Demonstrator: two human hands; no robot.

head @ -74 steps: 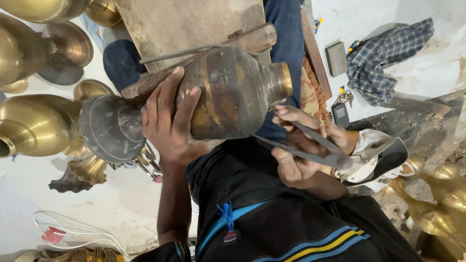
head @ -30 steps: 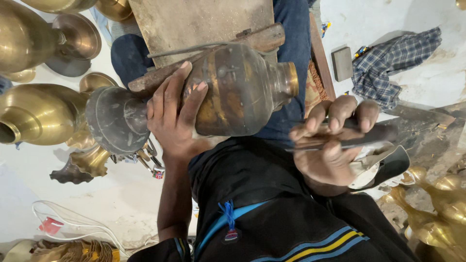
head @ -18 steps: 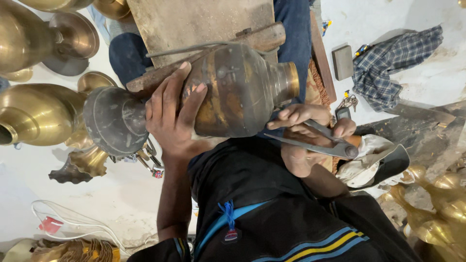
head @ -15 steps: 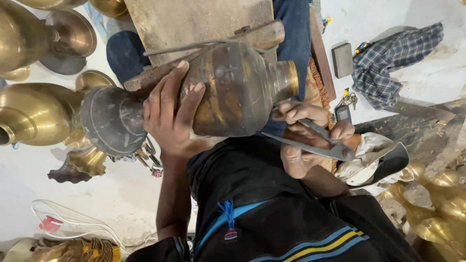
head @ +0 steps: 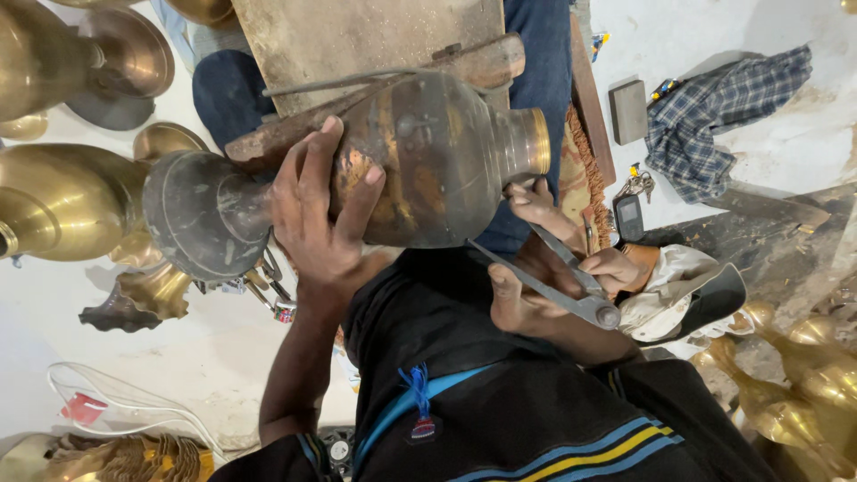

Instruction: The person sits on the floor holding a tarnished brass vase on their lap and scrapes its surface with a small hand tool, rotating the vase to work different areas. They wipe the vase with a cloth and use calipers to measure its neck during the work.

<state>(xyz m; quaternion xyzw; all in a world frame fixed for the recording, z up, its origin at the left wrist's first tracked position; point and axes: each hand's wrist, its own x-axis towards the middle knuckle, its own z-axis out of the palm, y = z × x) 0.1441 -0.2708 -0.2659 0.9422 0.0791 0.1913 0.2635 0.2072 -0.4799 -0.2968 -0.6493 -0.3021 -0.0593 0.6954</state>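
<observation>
Vase: dark, tarnished metal vase point(head: 420, 170) lying on its side across the person's lap, resting against a wooden block point(head: 375, 45).
Long axis: runs left to right in the view; flared foot to the left, brass-ringed mouth to the right.
Left hand: left hand point(head: 326, 223) wraps over the vase at the narrow stem beside its foot; fingers point(head: 308, 170) spread across the belly, clasping it.
Right hand: right hand point(head: 536, 277) sits just below the vase's mouth end, fingers closed around a metal caliper point(head: 553, 277).
Caliper: two thin legs joined at a pivot far from the vase, the tips pointing up toward the vase's shoulder near the mouth; whether the tips touch the metal cannot be told.
Left of vase: polished brass vessels point(head: 62, 196) standing on the pale floor point(head: 161, 357), one just beside the vase's foot.
Right of vase: checked cloth point(head: 714, 116), a small grey block point(head: 629, 112) and a bunch of keys point(head: 636, 183) on the floor, well apart from the vase.
Lower right of vase: more brass pieces point(head: 803, 375).
Below vase: person's dark shirt point(head: 500, 411) with blue and yellow stripes.
</observation>
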